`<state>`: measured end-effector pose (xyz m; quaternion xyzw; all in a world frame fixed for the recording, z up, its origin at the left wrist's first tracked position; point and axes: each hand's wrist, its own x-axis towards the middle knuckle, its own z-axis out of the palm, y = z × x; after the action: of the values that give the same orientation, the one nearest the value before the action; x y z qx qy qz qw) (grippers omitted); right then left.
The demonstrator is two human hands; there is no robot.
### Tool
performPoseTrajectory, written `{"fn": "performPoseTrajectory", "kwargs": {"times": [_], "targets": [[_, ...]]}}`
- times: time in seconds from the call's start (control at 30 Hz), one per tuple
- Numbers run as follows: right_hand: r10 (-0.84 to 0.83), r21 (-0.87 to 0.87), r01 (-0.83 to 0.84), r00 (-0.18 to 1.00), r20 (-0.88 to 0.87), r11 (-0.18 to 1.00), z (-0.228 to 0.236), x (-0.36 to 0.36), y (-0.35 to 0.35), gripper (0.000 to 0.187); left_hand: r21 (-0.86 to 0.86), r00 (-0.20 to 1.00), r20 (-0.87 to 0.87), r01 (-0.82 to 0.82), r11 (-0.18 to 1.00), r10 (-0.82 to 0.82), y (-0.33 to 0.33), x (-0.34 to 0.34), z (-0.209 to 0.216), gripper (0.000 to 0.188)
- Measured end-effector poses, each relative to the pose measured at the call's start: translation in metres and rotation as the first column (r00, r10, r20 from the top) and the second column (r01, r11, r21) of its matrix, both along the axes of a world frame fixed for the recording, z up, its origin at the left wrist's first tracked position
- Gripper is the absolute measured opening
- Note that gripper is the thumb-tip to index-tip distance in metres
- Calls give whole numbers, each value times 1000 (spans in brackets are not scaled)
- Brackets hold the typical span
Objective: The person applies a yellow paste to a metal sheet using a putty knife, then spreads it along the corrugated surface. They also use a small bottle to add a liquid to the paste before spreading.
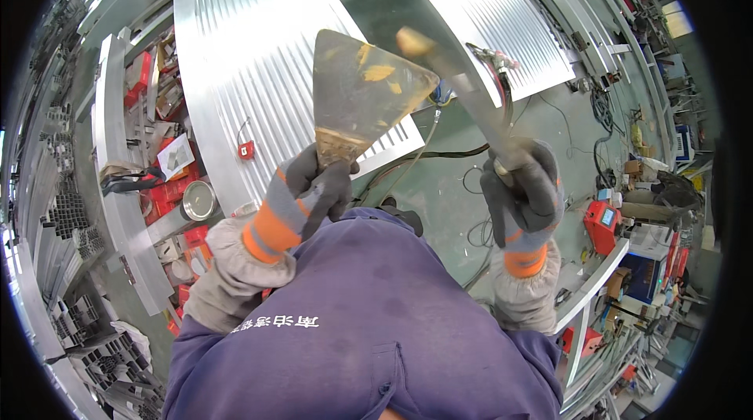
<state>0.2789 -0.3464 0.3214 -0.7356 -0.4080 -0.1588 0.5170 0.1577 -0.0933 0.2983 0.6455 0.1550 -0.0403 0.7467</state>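
Note:
Both my hands wear grey work gloves with orange bands. My left hand (pixel 321 189) is closed around the handle of a wide putty knife (pixel 345 94), its broad blade raised and flecked with yellow putty. In my right hand (pixel 527 189), also closed, is a narrower putty knife (pixel 471 94), smeared by motion. A lump of yellowish putty (pixel 414 42) sits on its far tip. The two blades are close together, with the narrow one to the right of the wide one's corner; whether they touch I cannot tell.
Ribbed metal panels (pixel 259 51) lie ahead, with a small red tape measure (pixel 246 150) on the left one. An open round tin (pixel 199 201) stands among red boxes at left. Hoses and cables (pixel 471 152) cross the green floor. A red machine (pixel 602 225) is at right.

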Motion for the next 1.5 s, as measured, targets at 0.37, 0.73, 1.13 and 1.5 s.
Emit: {"fn": "performPoseTrajectory", "kwargs": {"times": [0.37,0.73,1.13,1.5], "targets": [[270,-580,90,821,504,810,57,40,-19,42,6,942,-189,283,959,-277,35,-26,38,23],[249,-622,62,881,402,781,56,49,-32,41,-52,945,-205,251,967,-256,41,-39,14,26],[-51,-161,-155,548,-835,975,36,-15,-8,31,128,999,-24,-45,991,48,33,-23,4,23],[-75,-178,-156,511,-856,972,30,-10,5,35,621,956,287,-139,771,-59,32,-20,-3,20]]}}
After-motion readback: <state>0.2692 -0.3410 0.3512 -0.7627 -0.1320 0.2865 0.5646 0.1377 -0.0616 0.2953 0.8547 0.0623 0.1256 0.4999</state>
